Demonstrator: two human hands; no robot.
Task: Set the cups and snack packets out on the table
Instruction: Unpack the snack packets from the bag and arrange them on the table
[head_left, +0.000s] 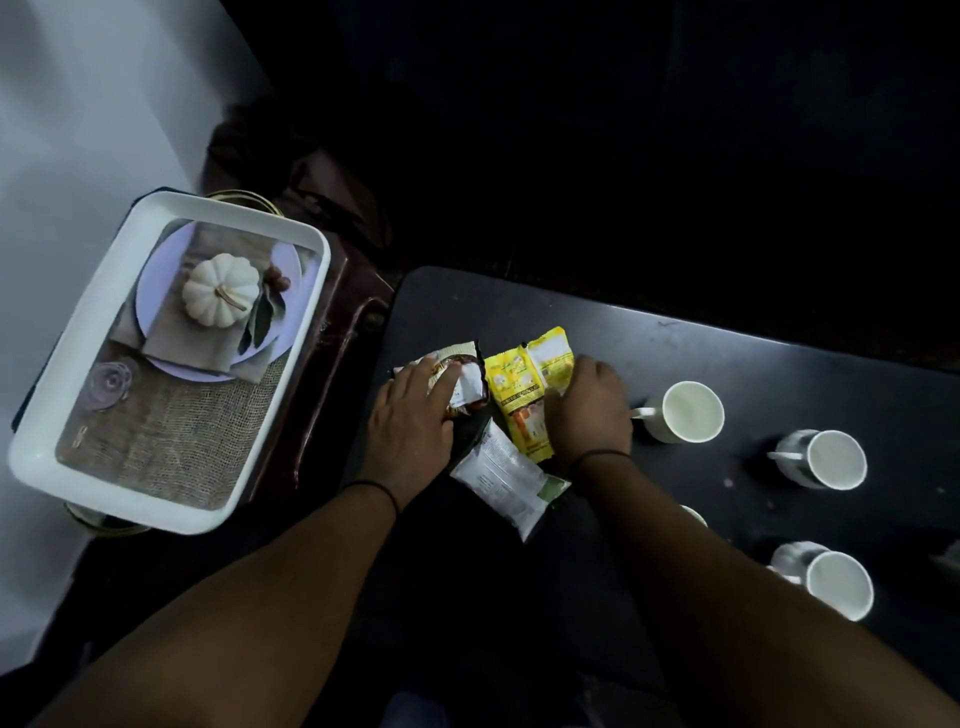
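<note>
On the black table (753, 364), snack packets lie in a cluster at the left end. My left hand (410, 415) rests on a brown and white packet (467, 384), fingers spread over it. A yellow packet (530, 384) has my right hand (589, 410) gripping its right edge. A white packet with a green corner (504, 475) lies between my wrists. White cups stand to the right: one (685, 410) just beside my right hand, one (826, 460) further right, one (831, 582) nearer me. A fourth cup's rim (696, 514) peeks from behind my right forearm.
A white tray (171, 514) with a printed pumpkin picture inside sits on a dark stool to the left of the table. A white wall rises at the far left. The area beyond the table is dark.
</note>
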